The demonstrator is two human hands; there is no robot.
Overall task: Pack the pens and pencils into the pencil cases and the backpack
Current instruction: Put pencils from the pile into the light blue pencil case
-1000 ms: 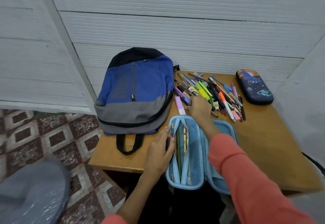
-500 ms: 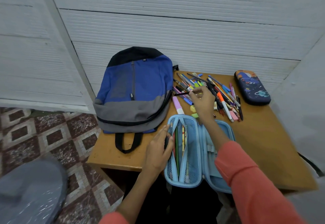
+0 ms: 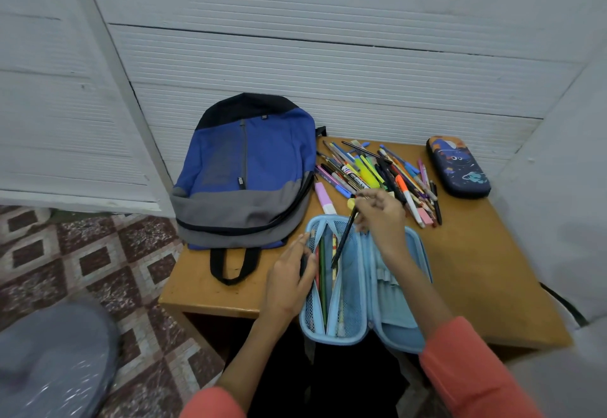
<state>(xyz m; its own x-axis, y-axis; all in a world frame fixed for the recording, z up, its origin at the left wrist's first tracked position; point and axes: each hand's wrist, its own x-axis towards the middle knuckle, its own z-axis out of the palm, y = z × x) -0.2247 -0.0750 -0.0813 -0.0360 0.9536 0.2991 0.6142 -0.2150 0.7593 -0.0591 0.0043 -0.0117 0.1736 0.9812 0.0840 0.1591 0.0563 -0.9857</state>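
Brought back, black pen [image 3: 343,240] slants from right fingers [image 3: 370,197] over blue case [image 3: 348,341].

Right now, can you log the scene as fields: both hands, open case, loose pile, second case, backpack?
left hand: holds left edge of the light blue pencil case
right hand: pinches dark pen, tip down over mesh pocket
light blue pencil case: open, at near edge of table, few pencils inside
loose pile: many pens, behind the open case
dark blue case: shut, far right
backpack: flat, left of pile
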